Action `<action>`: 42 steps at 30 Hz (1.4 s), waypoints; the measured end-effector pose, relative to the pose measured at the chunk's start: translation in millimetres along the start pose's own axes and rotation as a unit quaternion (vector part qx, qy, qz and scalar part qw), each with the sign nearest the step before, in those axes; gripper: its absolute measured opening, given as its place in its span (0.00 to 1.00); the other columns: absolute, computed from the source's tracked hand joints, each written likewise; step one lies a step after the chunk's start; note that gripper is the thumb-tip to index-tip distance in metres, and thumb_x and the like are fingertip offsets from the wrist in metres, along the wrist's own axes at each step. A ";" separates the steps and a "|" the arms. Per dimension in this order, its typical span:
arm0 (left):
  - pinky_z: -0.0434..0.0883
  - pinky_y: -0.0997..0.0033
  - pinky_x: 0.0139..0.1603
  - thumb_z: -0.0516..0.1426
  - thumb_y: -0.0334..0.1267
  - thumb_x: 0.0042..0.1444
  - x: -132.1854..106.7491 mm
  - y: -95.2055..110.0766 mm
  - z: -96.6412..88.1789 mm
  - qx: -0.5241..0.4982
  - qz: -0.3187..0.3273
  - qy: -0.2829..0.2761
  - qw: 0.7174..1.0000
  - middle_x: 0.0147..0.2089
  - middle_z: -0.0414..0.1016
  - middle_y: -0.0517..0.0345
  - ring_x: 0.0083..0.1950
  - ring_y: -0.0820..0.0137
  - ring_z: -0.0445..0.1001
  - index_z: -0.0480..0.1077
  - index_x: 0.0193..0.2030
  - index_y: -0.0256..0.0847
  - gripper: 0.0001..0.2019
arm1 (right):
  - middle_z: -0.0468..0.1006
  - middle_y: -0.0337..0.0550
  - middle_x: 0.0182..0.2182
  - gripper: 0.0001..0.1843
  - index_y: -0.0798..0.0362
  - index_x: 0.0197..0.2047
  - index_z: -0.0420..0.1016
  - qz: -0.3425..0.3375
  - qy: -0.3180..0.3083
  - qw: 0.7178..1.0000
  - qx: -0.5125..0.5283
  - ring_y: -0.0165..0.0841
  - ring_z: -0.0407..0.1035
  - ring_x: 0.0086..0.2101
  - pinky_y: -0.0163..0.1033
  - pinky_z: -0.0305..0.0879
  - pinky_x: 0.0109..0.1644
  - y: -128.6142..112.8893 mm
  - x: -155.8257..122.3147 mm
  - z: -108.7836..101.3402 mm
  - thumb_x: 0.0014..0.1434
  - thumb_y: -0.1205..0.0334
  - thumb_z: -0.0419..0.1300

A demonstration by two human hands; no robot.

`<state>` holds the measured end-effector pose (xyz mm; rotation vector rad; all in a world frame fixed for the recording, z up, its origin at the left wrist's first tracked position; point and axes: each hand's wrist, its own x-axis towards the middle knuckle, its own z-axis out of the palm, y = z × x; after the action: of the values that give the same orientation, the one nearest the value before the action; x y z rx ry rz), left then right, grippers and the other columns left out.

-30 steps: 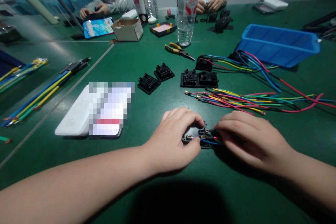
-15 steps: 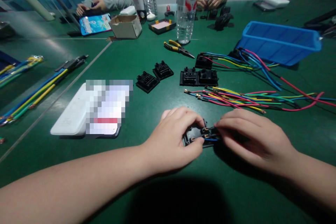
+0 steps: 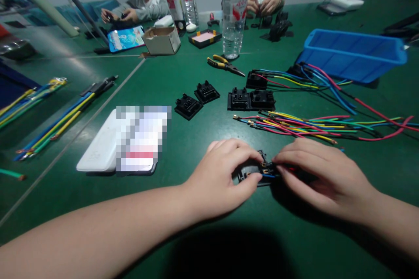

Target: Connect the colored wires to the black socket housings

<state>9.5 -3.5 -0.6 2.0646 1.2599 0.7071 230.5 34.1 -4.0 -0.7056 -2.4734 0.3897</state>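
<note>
A black plastic socket module (image 3: 254, 173) with brass terminals lies on the green table near me. My left hand (image 3: 222, 178) is closed around its left side, thumb and fingers pinching it. My right hand (image 3: 319, 176) pinches thin red and blue wires (image 3: 269, 175) at the module's right edge, fingers pressed together. Just beyond my hands lies a spread bundle of coloured wires (image 3: 310, 124) with brass tips.
Several black modules (image 3: 250, 99) lie mid-table, one wired (image 3: 257, 79). Pliers (image 3: 224, 64), a water bottle (image 3: 233, 13), a blue bin (image 3: 353, 54), a white box with a phone (image 3: 108, 146) and cable bundles (image 3: 55, 122) lie around. Two other people work at the far side.
Both hands stay on the module with small finger shifts at the wires. The view shifts slightly, so everything sits a little lower and to the right.
</note>
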 end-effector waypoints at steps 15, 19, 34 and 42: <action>0.62 0.61 0.53 0.58 0.38 0.61 -5.5 -4.2 2.9 0.074 0.056 0.026 0.995 0.50 0.77 0.59 0.53 0.67 0.73 0.73 0.49 0.44 0.10 | 0.78 0.44 0.34 0.17 0.49 0.49 0.73 -0.028 -0.002 0.999 0.027 0.34 0.71 0.33 0.37 0.67 0.34 -0.4 0.4 -1.0 0.59 0.72 0.55; 0.63 0.61 0.53 0.57 0.38 0.62 -4.9 -6.0 4.2 0.078 0.063 0.032 0.994 0.50 0.77 0.58 0.53 0.67 0.73 0.73 0.49 0.43 0.10 | 0.77 0.45 0.35 0.17 0.50 0.50 0.72 -0.041 -0.006 0.999 0.021 0.34 0.70 0.34 0.38 0.67 0.35 0.8 0.4 -0.4 0.59 0.73 0.55; 0.61 0.61 0.54 0.57 0.37 0.62 -5.3 -4.4 3.0 0.071 0.054 0.016 0.996 0.50 0.77 0.60 0.54 0.67 0.72 0.71 0.50 0.43 0.10 | 0.77 0.45 0.33 0.12 0.51 0.46 0.72 -0.023 0.015 1.000 -0.001 0.35 0.71 0.33 0.39 0.69 0.34 -0.2 2.2 -1.6 0.60 0.72 0.56; 0.62 0.61 0.54 0.57 0.37 0.61 -3.9 -4.2 3.1 0.068 0.053 0.019 0.996 0.49 0.77 0.60 0.53 0.67 0.73 0.71 0.49 0.43 0.10 | 0.76 0.46 0.33 0.13 0.50 0.47 0.70 -0.013 0.009 1.000 0.003 0.35 0.70 0.32 0.41 0.69 0.34 0.9 0.1 -0.9 0.60 0.73 0.56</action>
<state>7.7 -6.2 -6.2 2.2532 1.2579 0.7301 231.3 34.9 -3.6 -0.6707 -2.4609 0.3807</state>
